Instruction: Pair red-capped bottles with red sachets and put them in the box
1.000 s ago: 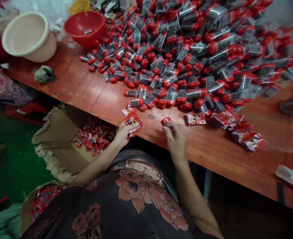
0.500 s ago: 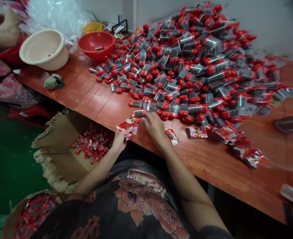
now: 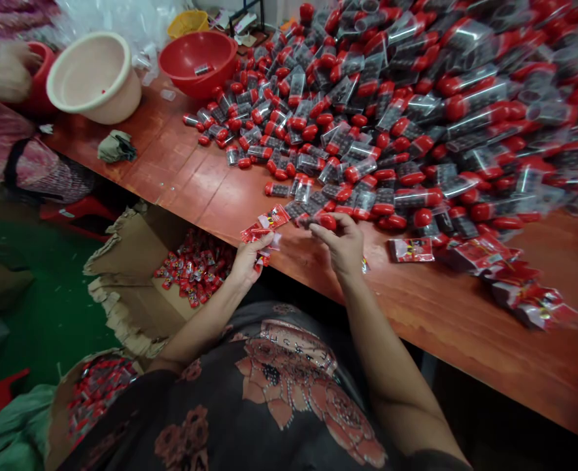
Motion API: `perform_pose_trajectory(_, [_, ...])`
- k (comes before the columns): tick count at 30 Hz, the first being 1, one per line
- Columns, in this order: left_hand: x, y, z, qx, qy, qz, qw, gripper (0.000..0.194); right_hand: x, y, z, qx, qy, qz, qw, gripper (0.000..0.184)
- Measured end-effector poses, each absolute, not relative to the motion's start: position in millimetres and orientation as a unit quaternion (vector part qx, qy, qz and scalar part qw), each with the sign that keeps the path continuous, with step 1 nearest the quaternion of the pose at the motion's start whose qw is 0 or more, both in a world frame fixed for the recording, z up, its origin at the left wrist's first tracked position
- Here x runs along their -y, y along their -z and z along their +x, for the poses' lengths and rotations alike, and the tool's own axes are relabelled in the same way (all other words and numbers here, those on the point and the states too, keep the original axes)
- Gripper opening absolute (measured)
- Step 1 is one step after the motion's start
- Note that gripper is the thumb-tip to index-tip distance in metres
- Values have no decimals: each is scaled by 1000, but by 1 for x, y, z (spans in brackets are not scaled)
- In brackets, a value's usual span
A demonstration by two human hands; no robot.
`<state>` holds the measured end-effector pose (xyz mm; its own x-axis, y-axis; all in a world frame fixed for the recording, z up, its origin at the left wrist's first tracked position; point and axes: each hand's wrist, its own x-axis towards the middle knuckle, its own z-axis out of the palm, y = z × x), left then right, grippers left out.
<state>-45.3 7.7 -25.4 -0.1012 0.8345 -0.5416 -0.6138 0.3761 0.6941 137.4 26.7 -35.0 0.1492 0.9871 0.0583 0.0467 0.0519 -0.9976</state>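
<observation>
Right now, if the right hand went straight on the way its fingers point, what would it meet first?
Likely the red packets in the left hand, leftward of the right hand and the red-capped tube it seems to hold. Depth is unclear; the near edge of the tube pile could come first.

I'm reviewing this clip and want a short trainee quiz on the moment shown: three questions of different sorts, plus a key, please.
1. True or false: the person's left hand holds nothing.

2. Multiple choice: what is the person's right hand holding?
A) a pair of scissors
B) a red-capped tube
C) a roll of tape

3. Short answer: which stands nearer the yellow basket, the red bowl or the cream basin?

Key:
1. False; it holds red printed packets.
2. B.
3. The red bowl.
</observation>
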Motion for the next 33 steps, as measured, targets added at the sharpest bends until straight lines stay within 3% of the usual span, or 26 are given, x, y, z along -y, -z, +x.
perform_pose_trajectory(5, [-6,17,-31,-498,-515,116,688,33,22,22,152,387,-560,-468,563,28])
perform_pose_trajectory(10, [-3,9,-16,-492,-500,137,700,30,46,13,149,401,-587,-495,500,60])
perform_pose_trajectory(17, [5,10,-8,-497,-481,204,693,29,48,16,143,414,-525,-512,539,36])
perform_pose_trajectory(29, [7,4,-4,-485,-503,259,667,28,52,11,142,469,-522,-512,495,39])
perform_pose_trajectory(33, [4,4,-8,-494,-509,255,658,30,52,17,142,429,-509,-532,523,44])
